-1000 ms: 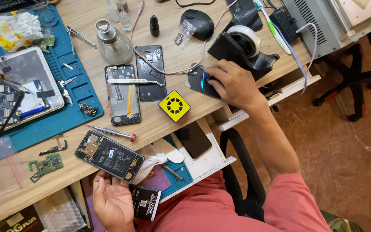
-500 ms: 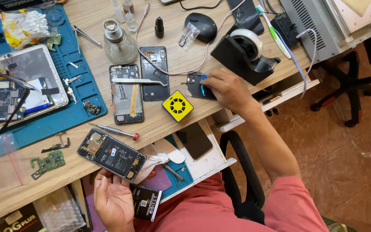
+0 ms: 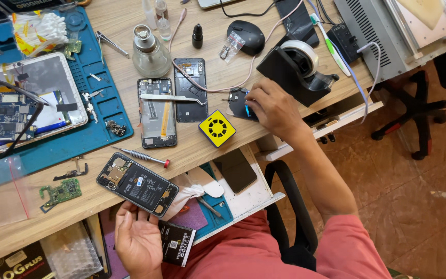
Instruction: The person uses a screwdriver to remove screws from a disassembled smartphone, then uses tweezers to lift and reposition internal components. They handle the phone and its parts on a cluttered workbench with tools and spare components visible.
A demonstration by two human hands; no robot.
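My right hand (image 3: 274,108) reaches across the wooden table (image 3: 104,201), its fingers closed on a small black part with a blue spot (image 3: 237,103), next to a black tape dispenser (image 3: 298,70). Below the table's near edge, my left hand (image 3: 138,240) lies palm up. Its fingertips sit at the near edge of an opened phone with its black battery showing (image 3: 138,184). A loose black battery (image 3: 176,243) rests just right of that hand. A red-tipped screwdriver (image 3: 141,156) lies above the opened phone.
Two more opened phones (image 3: 157,111) (image 3: 191,95) and a yellow square pad (image 3: 217,128) lie mid-table. A blue mat (image 3: 99,124) at left carries a tablet (image 3: 21,103), with a glass bottle (image 3: 150,51) beside it. A pulled-out drawer (image 3: 243,194) holds a dark phone.
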